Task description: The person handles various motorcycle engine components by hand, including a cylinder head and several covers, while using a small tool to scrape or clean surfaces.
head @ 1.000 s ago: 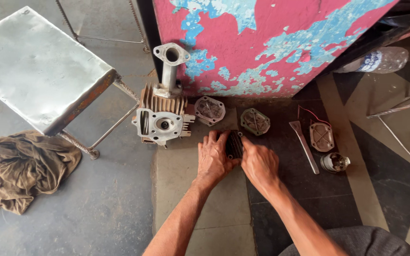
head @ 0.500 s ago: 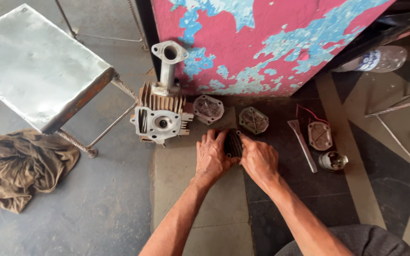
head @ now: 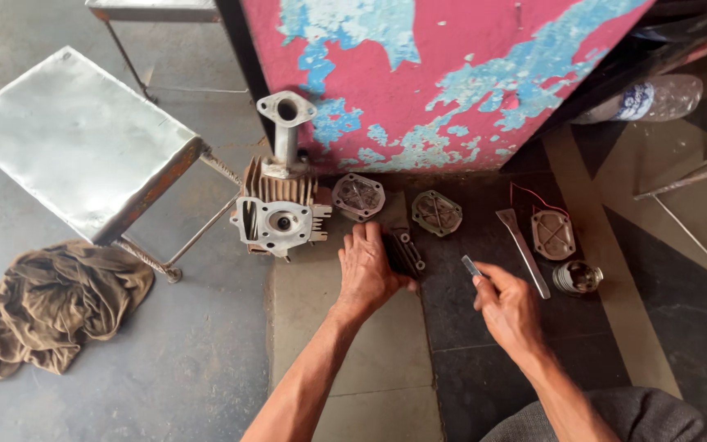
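My left hand (head: 370,270) presses down on a small dark metal engine part (head: 404,252) lying on the floor tiles. My right hand (head: 507,304) has come away to the right and pinches a thin flat metal blade (head: 471,266) between thumb and fingers. Just left of my left hand stands a finned engine cylinder head (head: 278,211) with an upright intake pipe (head: 286,123). Two oval metal covers (head: 358,196) (head: 437,213) lie beyond my hands.
A flat scraper (head: 522,250), a third cover with a red wire (head: 553,234) and a piston (head: 578,277) lie at the right. A metal stool (head: 83,143) and brown rag (head: 51,303) are on the left. A peeling red panel (head: 452,74) and plastic bottle (head: 644,98) stand behind.
My right hand has pulled away from the dark part toward the right, now holding the thin blade. My left hand stays on the part.
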